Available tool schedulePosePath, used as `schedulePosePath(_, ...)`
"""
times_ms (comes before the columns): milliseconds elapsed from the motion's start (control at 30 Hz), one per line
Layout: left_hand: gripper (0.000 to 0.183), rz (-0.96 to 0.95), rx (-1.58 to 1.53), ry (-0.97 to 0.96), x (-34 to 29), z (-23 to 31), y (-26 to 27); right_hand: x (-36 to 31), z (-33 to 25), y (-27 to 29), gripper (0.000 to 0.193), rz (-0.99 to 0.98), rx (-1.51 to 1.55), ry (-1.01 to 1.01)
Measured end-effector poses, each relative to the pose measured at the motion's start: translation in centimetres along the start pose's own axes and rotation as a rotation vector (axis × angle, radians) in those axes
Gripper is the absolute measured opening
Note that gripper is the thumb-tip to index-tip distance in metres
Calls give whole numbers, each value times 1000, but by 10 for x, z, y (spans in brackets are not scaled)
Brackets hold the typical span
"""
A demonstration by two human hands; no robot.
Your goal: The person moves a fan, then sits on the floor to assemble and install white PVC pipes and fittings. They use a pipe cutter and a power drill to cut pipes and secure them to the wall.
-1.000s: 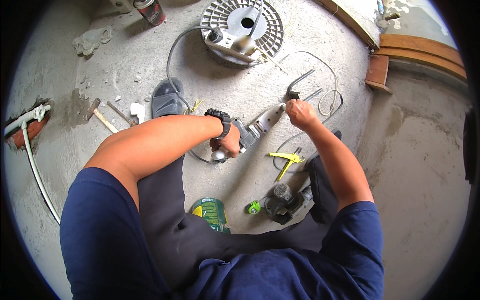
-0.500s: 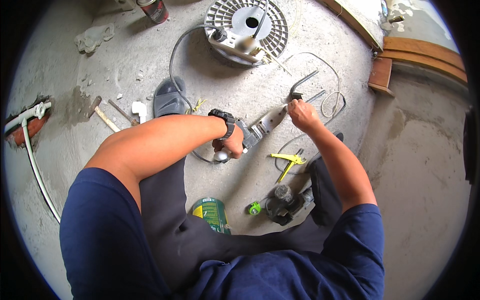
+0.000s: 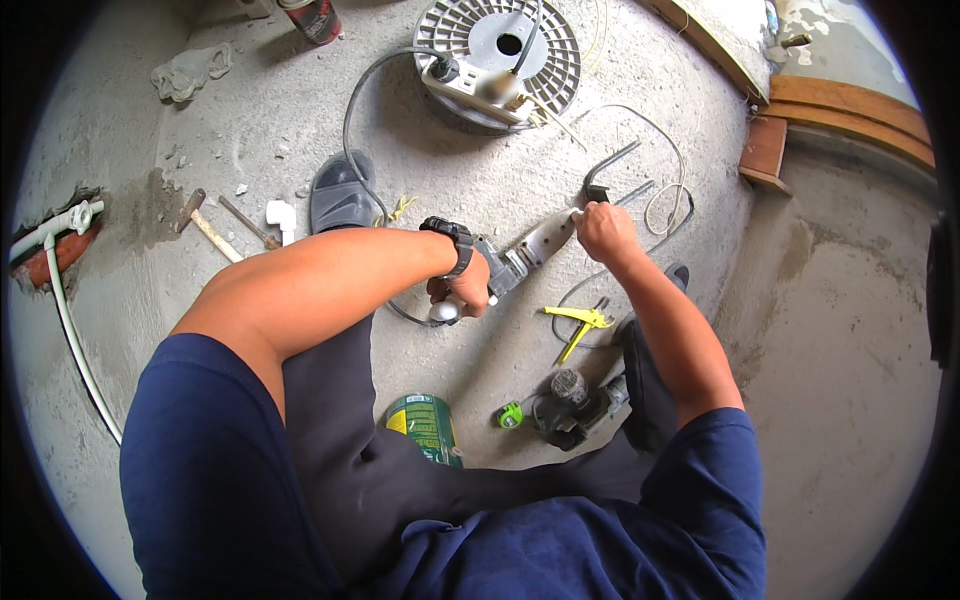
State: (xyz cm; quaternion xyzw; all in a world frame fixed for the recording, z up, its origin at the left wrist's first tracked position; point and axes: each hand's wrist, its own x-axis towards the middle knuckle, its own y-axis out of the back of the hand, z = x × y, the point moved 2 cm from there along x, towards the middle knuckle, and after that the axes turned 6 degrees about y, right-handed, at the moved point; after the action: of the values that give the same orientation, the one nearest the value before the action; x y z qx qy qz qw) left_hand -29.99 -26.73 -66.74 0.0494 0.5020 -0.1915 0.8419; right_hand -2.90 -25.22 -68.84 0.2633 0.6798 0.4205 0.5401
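Observation:
My left hand (image 3: 463,289), with a black watch above it, is closed round the handle of a grey pipe welding tool (image 3: 487,262). The tool's flat metal heating plate (image 3: 546,238) points up and to the right. At the plate's far tip, my right hand (image 3: 607,232) is closed on the near end of a dark forked metal stand (image 3: 596,191). Two rods of the stand reach away beyond my fingers, which partly hide its joint with the plate. A grey cable runs from the tool's handle end, passing under my left forearm.
Ahead stands a cable reel (image 3: 555,60) with a power strip (image 3: 470,92). Below my right hand lie yellow pipe cutters (image 3: 583,322), a green tape measure (image 3: 510,415) and a dark power tool (image 3: 575,408). A green can (image 3: 425,425), hammer (image 3: 212,232) and white elbow fitting (image 3: 282,217) are leftward.
Both hands keep their grips on the tool and the stand, almost unmoved. The whole view has shifted slightly.

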Motion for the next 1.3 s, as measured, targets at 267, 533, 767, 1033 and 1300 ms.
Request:
schedulePosePath(267, 34, 24, 28, 22, -1, 1, -1, 0, -10, 14, 59, -5, 143, -276)
schedulePosePath(533, 35, 4, -9, 8, 2, -2, 5, -15, -1, 21, 23, 12, -36, 169)
schedulePosePath(767, 41, 16, -25, 2, 2, -1, -1, -14, 7, 6, 18, 31, -61, 192)
schedulePosePath(1033, 36, -1, -20, -1, 1, -1, 1, -9, 5, 5, 39, -15, 15, 30)
schedulePosePath(1300, 31, 94, -95, -70, -12, 4, 19, -22, -1, 19, 25, 97, 48, 34)
